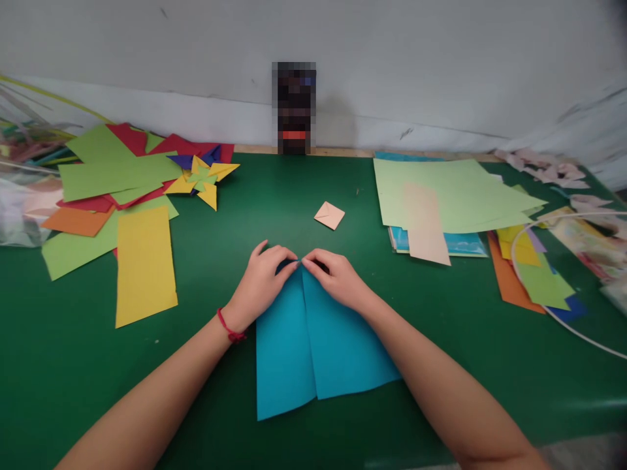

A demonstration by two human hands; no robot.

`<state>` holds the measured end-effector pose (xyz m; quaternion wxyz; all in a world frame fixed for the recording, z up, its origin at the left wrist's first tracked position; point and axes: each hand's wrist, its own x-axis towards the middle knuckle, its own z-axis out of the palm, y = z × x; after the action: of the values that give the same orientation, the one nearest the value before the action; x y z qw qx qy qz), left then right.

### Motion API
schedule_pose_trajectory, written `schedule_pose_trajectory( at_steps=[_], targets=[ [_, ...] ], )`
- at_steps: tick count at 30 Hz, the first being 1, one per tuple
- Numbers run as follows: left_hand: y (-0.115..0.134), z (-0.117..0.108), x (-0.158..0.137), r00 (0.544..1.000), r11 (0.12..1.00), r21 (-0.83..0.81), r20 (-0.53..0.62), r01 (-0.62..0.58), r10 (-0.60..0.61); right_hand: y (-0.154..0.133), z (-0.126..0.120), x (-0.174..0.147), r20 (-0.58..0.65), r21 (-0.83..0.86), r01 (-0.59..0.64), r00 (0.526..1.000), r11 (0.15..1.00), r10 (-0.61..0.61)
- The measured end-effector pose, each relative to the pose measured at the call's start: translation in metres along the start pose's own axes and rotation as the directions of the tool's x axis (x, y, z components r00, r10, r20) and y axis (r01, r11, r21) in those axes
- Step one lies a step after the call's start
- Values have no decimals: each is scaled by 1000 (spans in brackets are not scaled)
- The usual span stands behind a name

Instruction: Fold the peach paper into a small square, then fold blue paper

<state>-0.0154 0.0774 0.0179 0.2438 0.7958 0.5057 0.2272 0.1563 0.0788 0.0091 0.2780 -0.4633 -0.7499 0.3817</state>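
Observation:
A blue sheet of paper (350,346) lies on the green table, split by a long line from its lower edge up to near the top. Whether that line is a full tear or partly a crease, I cannot tell. My left hand (267,274) pinches the top edge just left of the line. Close beside it, my right hand (336,277) pinches the same edge on the right, the fingertips of both nearly touching. Just beyond the hands sits a small folded pink paper square (330,215).
Green, red and orange papers are heaped at left with a yellow strip (145,267) and a folded paper star (202,176). Pale green sheets (441,192) and a pink strip (426,225) lie right. A white cord (514,254) loops at far right. A blurred dark object (294,104) stands against the wall.

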Motion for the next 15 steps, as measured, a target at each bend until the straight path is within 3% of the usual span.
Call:
schedule_pose_trajectory(
  at_steps=[9, 15],
  targets=[
    [0, -11, 4, 985, 950, -285, 149, 128, -88, -4, -4, 1, 51, 135, -45, 998, 990, 38],
    [5, -18, 4, 971, 909, -386, 228, 160, -74, -13, -10, 0, 97, 200, -76, 994, 977, 58]
  ],
)
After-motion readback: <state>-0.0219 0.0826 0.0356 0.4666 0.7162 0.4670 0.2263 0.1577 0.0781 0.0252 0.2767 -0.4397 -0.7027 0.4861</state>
